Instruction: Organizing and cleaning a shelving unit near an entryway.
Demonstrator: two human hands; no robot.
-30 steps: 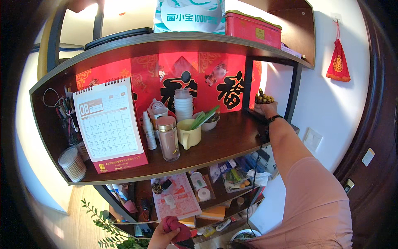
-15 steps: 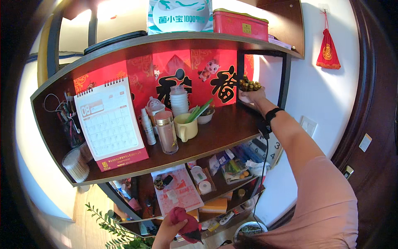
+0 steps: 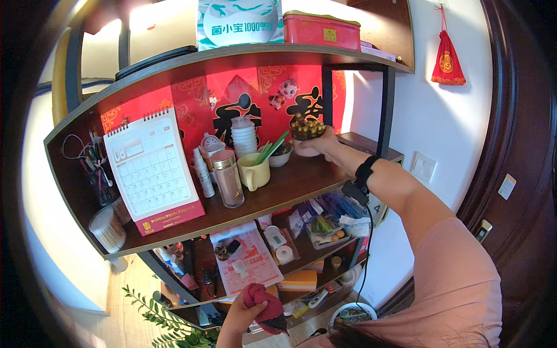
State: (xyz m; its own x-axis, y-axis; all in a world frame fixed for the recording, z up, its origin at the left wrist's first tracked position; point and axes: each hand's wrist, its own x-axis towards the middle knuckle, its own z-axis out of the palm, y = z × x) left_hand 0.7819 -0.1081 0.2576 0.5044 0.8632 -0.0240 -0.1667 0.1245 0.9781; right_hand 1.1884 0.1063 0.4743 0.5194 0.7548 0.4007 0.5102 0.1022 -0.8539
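Note:
My right hand point(image 3: 326, 142) reaches onto the upper shelf and is closed around the base of an ornament with a cluster of gold balls point(image 3: 308, 127). It is just right of a small pale bowl point(image 3: 281, 155); whether the base touches the shelf I cannot tell. Low in front of the shelves, my left hand point(image 3: 243, 314) grips a bunched dark red cloth point(image 3: 269, 313). Left of the bowl are a cream mug point(image 3: 254, 174) with green stalks or handles in it, a pinkish tumbler point(image 3: 228, 182), a stack of clear cups point(image 3: 243, 136) and a white spray bottle point(image 3: 203, 174).
A standing desk calendar point(image 3: 154, 168) and a tub of cotton swabs point(image 3: 107, 229) occupy the shelf's left end. A black post point(image 3: 385, 110) rises beside my right arm. A cable point(image 3: 369, 249) hangs from my right wrist. Lower shelves carry papers point(image 3: 246, 261) and packets; a potted plant point(image 3: 142, 307) stands below.
My right hand has moved left with the gold-ball ornament, from the shelf's right end to beside the bowl. My left hand still holds the cloth, slightly lower. The whole view has shifted a little.

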